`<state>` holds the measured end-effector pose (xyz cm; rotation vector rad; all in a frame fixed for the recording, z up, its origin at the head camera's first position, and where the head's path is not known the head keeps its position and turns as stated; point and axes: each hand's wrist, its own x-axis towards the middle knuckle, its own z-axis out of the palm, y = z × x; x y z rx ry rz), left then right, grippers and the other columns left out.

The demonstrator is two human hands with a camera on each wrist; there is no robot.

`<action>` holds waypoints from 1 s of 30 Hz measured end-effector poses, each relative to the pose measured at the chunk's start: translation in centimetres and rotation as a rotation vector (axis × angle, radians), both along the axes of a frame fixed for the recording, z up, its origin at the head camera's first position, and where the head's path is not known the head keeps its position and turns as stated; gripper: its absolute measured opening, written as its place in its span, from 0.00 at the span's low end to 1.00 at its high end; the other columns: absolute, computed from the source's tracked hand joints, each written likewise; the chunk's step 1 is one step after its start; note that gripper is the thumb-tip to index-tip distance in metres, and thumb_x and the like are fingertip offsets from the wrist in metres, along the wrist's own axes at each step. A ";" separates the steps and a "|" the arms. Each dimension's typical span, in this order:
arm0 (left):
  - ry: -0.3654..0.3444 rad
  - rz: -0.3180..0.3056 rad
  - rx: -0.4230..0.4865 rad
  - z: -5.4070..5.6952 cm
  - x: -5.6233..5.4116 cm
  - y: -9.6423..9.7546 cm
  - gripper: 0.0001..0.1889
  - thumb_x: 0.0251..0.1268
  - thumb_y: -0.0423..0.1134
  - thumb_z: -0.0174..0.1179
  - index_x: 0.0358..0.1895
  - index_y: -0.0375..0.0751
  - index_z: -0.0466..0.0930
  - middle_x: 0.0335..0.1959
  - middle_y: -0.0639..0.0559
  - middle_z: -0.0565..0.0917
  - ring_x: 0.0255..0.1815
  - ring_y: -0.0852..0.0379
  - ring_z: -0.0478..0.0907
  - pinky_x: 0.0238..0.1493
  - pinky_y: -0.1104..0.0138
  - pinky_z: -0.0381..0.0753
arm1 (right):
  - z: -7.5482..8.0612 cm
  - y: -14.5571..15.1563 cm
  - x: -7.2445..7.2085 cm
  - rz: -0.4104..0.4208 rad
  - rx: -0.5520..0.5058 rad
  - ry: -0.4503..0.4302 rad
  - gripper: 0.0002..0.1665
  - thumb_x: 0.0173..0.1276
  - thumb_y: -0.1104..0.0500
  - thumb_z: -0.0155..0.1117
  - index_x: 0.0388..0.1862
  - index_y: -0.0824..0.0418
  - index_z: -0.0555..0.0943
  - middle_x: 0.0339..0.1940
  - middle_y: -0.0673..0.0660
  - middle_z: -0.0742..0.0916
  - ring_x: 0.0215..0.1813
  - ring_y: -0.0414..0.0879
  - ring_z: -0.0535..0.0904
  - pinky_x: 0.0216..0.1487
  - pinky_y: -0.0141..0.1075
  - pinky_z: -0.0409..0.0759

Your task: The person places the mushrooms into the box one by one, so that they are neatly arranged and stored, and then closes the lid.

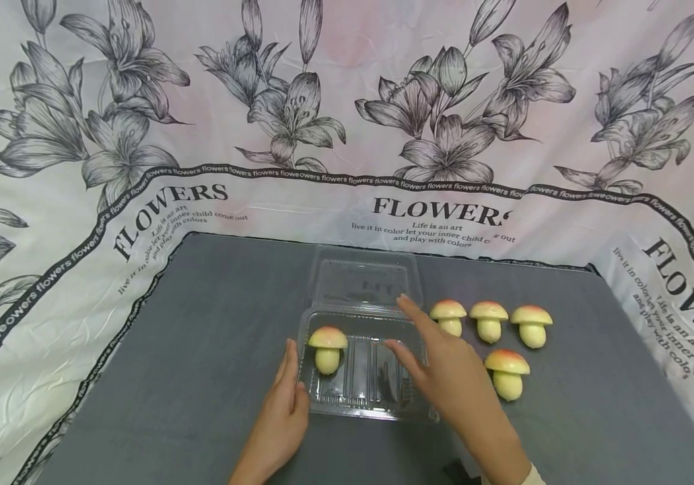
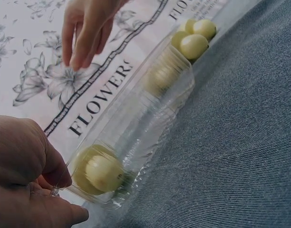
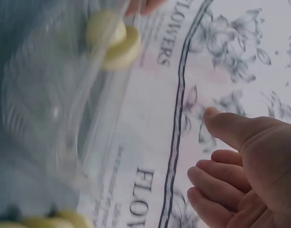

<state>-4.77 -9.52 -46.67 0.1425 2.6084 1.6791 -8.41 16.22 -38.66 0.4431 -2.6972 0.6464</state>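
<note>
A clear plastic clamshell container (image 1: 359,387) lies on the grey table with its lid (image 1: 365,279) folded back. One toy mushroom (image 1: 327,350), yellowish-green with a reddish cap top, is inside at the left. My left hand (image 1: 276,421) holds the container's left edge; the left wrist view shows its thumb and fingers (image 2: 52,166) pinching the rim. Above the container's right side hovers my right hand (image 1: 456,377), which holds nothing. Its thumb and fingers are spread apart in the head view, and the right wrist view shows the bare palm (image 3: 249,204).
Several similar mushrooms stand right of the container: three in a row, including the middle one (image 1: 489,321), and a nearer one (image 1: 507,374). A dark object (image 1: 460,473) shows at the bottom edge. Behind the table hangs a floral-printed cloth (image 1: 347,135).
</note>
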 end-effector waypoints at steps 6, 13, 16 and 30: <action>-0.009 0.000 0.011 0.1 0.0 -0.1 0.38 0.81 0.25 0.44 0.87 0.37 0.38 0.88 0.41 0.41 0.87 0.44 0.41 0.81 0.47 0.44 | 0.6 3.2 0.4 -0.040 -0.031 0.004 0.43 0.74 0.46 0.72 0.84 0.42 0.67 0.68 0.52 0.86 0.17 0.34 0.71 0.20 0.33 0.69; -0.019 -0.001 0.012 0.2 0.1 -0.1 0.38 0.81 0.25 0.44 0.87 0.39 0.37 0.88 0.42 0.41 0.87 0.45 0.41 0.81 0.47 0.44 | 0.5 7.0 1.4 -0.087 -0.020 0.007 0.46 0.72 0.49 0.75 0.85 0.42 0.65 0.79 0.52 0.76 0.32 0.44 0.86 0.40 0.54 0.83; -0.017 -0.002 0.010 0.3 0.1 -0.2 0.39 0.82 0.25 0.44 0.87 0.40 0.37 0.88 0.43 0.41 0.87 0.45 0.41 0.81 0.47 0.44 | 0.4 8.4 1.7 -0.094 -0.026 0.011 0.47 0.71 0.51 0.76 0.85 0.44 0.65 0.78 0.55 0.77 0.40 0.59 0.88 0.44 0.62 0.81; -0.016 -0.018 0.018 0.2 -0.1 -0.1 0.39 0.82 0.26 0.43 0.87 0.42 0.36 0.88 0.42 0.41 0.87 0.45 0.40 0.82 0.45 0.44 | -1.7 14.4 2.3 -0.039 0.073 -0.063 0.59 0.63 0.58 0.82 0.87 0.50 0.60 0.75 0.68 0.78 0.59 0.76 0.81 0.49 0.69 0.78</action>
